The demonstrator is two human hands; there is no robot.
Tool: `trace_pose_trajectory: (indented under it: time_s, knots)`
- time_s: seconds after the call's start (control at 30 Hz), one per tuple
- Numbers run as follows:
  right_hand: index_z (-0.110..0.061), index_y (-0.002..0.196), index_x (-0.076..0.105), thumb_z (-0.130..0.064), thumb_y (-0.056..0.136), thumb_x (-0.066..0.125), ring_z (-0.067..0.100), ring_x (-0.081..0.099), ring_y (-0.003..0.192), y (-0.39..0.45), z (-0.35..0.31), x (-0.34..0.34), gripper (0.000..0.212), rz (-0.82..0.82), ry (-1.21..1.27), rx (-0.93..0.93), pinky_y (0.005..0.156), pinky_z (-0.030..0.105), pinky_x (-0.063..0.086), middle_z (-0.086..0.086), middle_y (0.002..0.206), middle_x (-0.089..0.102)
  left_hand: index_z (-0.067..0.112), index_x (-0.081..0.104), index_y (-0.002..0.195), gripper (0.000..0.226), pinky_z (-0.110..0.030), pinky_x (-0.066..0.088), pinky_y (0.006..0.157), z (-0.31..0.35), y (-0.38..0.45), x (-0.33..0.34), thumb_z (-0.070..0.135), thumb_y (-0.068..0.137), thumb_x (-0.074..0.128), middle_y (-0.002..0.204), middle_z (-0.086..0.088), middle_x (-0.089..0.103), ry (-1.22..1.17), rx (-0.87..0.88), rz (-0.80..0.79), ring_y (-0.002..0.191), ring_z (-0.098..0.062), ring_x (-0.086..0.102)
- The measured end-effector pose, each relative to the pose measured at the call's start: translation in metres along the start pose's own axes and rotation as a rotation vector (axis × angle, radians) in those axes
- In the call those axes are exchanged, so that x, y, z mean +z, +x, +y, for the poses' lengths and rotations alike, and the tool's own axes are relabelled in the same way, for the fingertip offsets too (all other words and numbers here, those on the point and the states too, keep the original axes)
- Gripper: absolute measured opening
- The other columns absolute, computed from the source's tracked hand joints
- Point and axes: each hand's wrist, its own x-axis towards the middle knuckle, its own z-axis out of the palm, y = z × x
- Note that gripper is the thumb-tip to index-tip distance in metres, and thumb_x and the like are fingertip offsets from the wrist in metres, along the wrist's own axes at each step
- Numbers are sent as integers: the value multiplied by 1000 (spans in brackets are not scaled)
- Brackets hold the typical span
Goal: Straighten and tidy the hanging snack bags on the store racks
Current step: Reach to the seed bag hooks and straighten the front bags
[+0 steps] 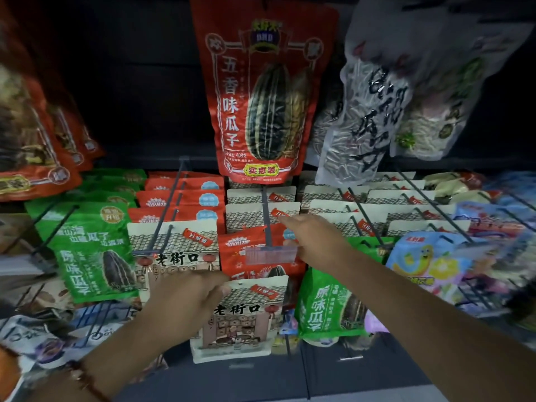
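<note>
So my left hand (188,300) is pinching the top left corner of a beige bag (240,317) with a shopfront drawn on it, which sits low in the middle and is not on any hook that I can make out. My right hand (316,239) is up at the centre peg (266,216), fingers stretched out towards its price tag (271,255) and the red bag (255,256) hanging there; whether they're touching or gripping anything I honestly can't tell, too much blur. Progress-wise I'd say we're midway at best: the rows of beige bags (377,204) behind look pretty neat, but that centre peg mixes red and beige packs, and up top the clear seed bag (368,117) hangs crooked next to the big red bag (261,91), so there's plenty left. The green bag (327,306) just right of the one I'm holding looks fine. Stuff at both edges is smeared by the lens, the left racks are cut off, and I can't see the hook ends or how the bags further back on each peg sit.
</note>
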Motion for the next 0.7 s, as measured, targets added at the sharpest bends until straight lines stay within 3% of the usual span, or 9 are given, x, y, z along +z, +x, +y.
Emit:
trace_pose_trajectory:
  time_s: [0.1, 0.17, 0.23, 0.3, 0.37, 0.43, 0.5, 0.6, 0.7]
  knots:
    - [-24, 136, 51, -34, 99, 51, 23, 60, 112, 7, -4, 4, 38, 13, 56, 52, 91, 39, 51, 4, 127, 62, 33, 42, 65, 35, -21, 27, 46, -2, -1, -6, 40, 99, 48, 53, 8, 50, -51, -20, -9, 48, -6, 49]
    - [-20, 116, 60, -34, 100, 47, 18, 62, 93, 9, -6, 7, 24, 55, 64, 53, 73, 31, 48, -1, 103, 65, 25, 44, 67, 36, -21, 27, 47, -5, -1, -10, 40, 99, 47, 55, 5, 50, -47, -17, -7, 50, -7, 49]
    - [-20, 106, 61, -34, 101, 47, 16, 61, 85, 6, -7, 10, 21, 82, 74, 44, 65, 28, 42, -4, 94, 63, 22, 45, 68, 36, -22, 27, 46, -8, -1, -12, 40, 99, 48, 53, 6, 47, -51, -12, 9, 50, -7, 48]
    - [-19, 105, 65, -33, 99, 49, 15, 63, 85, -1, -7, 12, 22, 113, 90, 34, 69, 29, 49, -5, 95, 66, 24, 45, 67, 35, -23, 27, 46, -13, -1, -14, 38, 99, 50, 50, 7, 45, -54, -10, 23, 47, -4, 46]
    - [-18, 107, 69, -21, 95, 54, 15, 65, 86, -11, -9, 13, 19, 138, 116, 25, 76, 30, 54, -3, 97, 70, 28, 42, 66, 35, -24, 27, 46, -17, -2, -17, 37, 99, 51, 48, 8, 43, -49, -13, 29, 45, -2, 44]
    - [-16, 109, 72, -1, 84, 57, 18, 65, 92, -22, -13, 13, 32, 181, 146, 10, 89, 30, 51, -1, 103, 73, 29, 41, 65, 37, -26, 29, 46, -20, -3, -19, 39, 99, 50, 47, 8, 41, -43, -8, 31, 43, -2, 41]
    - [-16, 107, 74, 5, 79, 62, 19, 66, 93, -30, -16, 14, 37, 237, 150, 7, 100, 35, 42, -3, 104, 73, 30, 42, 64, 37, -26, 35, 46, -23, -4, -20, 40, 99, 50, 47, 9, 42, -58, 3, 42, 42, -3, 42]
    - [-23, 101, 75, -12, 79, 76, 14, 67, 89, -36, -18, 22, 24, 332, 123, -18, 100, 35, 39, -8, 96, 75, 28, 49, 69, 33, -28, 42, 47, -29, -5, -21, 42, 99, 48, 49, 8, 47, -55, 28, 50, 44, -5, 47]
    - [-26, 96, 75, -39, 87, 64, 9, 67, 84, -46, -21, 31, 20, 320, 101, -12, 98, 30, 43, -11, 91, 74, 26, 51, 69, 33, -28, 42, 48, -34, -4, -21, 41, 99, 49, 49, 8, 46, -53, 56, 58, 47, -7, 50]
